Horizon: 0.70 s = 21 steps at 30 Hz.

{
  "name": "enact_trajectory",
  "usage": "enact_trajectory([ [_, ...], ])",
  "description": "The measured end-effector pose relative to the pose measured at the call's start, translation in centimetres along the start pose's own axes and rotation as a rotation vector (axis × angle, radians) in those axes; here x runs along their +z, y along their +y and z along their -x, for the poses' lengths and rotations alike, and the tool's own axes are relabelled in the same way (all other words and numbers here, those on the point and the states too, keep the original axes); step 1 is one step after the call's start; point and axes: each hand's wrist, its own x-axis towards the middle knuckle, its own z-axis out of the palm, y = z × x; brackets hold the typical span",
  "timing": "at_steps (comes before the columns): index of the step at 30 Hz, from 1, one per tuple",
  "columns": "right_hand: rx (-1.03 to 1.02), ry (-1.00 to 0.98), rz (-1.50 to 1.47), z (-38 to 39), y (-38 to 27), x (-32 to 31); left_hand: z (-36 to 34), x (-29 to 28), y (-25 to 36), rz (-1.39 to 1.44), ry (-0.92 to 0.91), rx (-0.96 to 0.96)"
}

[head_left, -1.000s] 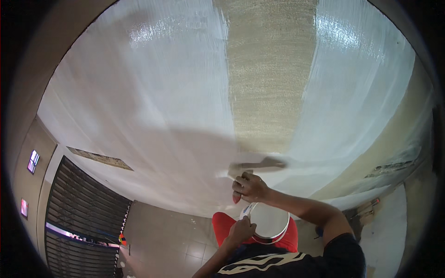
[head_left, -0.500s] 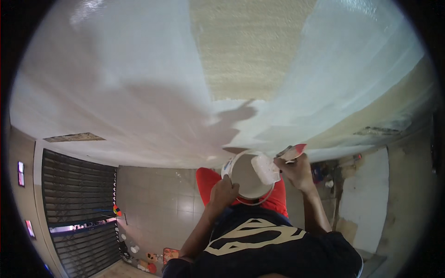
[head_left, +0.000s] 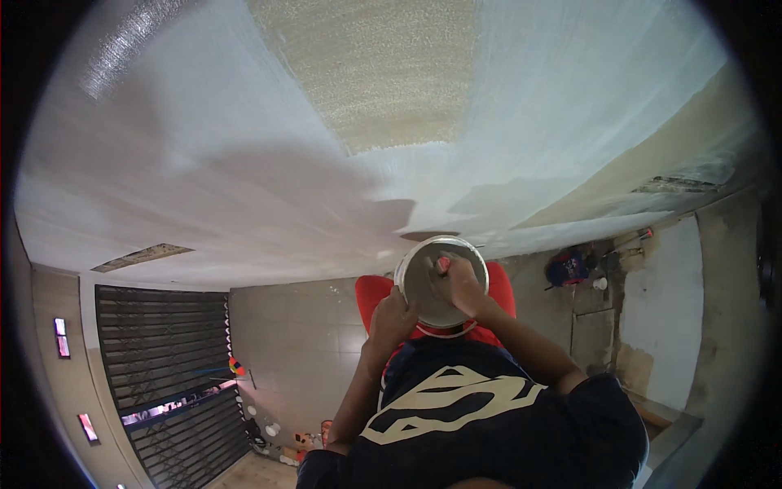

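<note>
A round white bucket [head_left: 401, 262] with grey-looking contents stands upright between my red-clad knees, close to the wall. My left hand [head_left: 393, 316] grips its near left rim, thumb over the edge. Inside the bucket's mouth is my right hand [head_left: 463, 287], closed around a painting tool with a red handle end [head_left: 443, 263]. The tool's head is hidden in the bucket, so I cannot tell whether it is a brush or a roller. The bucket's handle [head_left: 446, 332] hangs down on my side.
In front rises a wall [head_left: 244, 122] coated white, with a beige patch [head_left: 375, 81] at the top middle. A dark slatted gate [head_left: 163, 350] is at the left. Several items lie on the tiled floor [head_left: 293, 326]; a dark blue object [head_left: 568, 267] rests at the right.
My right hand has moved left and down into the bucket, taking the tool's white head out of sight. The left hand stays on the rim. The view has shifted slightly.
</note>
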Motion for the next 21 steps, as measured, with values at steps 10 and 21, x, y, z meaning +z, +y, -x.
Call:
enact_trajectory([
  [10,0.016,-0.013,0.063,-0.5,2.4,3.7,0.2,0.0,0.1,0.01,0.013,0.0],
  [21,0.125,0.041,-0.073,0.5,-1.9,-2.5,-0.4,-0.3,0.7,0.011,0.02,-0.018],
])
